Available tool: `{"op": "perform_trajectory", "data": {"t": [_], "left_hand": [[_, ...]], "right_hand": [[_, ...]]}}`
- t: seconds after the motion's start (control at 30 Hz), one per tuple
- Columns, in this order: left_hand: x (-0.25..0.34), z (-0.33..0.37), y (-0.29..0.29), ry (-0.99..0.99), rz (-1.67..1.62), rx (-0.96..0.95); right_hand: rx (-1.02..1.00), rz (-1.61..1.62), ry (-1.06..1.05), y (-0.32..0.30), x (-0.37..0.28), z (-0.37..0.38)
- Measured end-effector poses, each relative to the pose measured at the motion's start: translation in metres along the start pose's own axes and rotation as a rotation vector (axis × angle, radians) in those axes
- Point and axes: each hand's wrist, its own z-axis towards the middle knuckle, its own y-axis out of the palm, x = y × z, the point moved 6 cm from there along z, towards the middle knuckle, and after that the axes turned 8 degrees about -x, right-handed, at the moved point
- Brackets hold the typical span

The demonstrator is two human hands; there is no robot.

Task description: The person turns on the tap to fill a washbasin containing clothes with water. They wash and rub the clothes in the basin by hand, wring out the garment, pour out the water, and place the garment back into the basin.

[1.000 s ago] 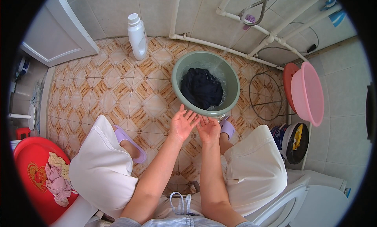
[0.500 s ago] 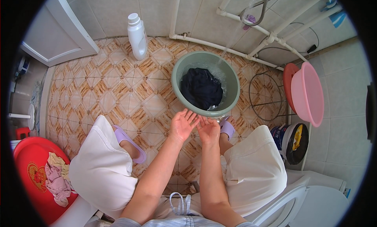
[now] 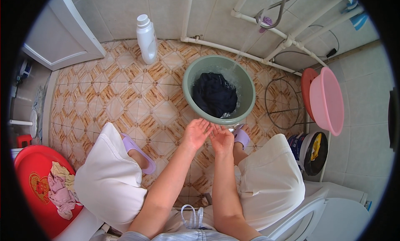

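Two hands (image 3: 197,133) (image 3: 221,139) nr grn basin (image 3: 188,91); dk-blue bucket (image 3: 296,146) w/ wht print.

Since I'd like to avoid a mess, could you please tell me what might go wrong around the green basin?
Water falling into the green basin could splash or overflow onto the tiled floor, perhaps making it slippery under the lilac slippers. The fingers, close to the basin's near edge, might jolt it.

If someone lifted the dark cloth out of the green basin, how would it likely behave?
The dark cloth would probably hang limp, since it lies bunched in soft folds. It would likely feel heavy and drip, as it sits in water inside the green basin.
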Motion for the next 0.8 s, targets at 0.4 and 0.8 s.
{"op": "perform_trajectory", "data": {"t": [0.4, 0.8], "left_hand": [[-0.006, 0.0, 0.015, -0.029, 0.091, -0.094], [-0.005, 0.0, 0.017, -0.023, 0.101, -0.092]], "right_hand": [[-0.06, -0.002, -0.009, 0.003, 0.0, 0.002], [-0.1, -0.012, 0.002, 0.004, -0.001, 0.003]]}}
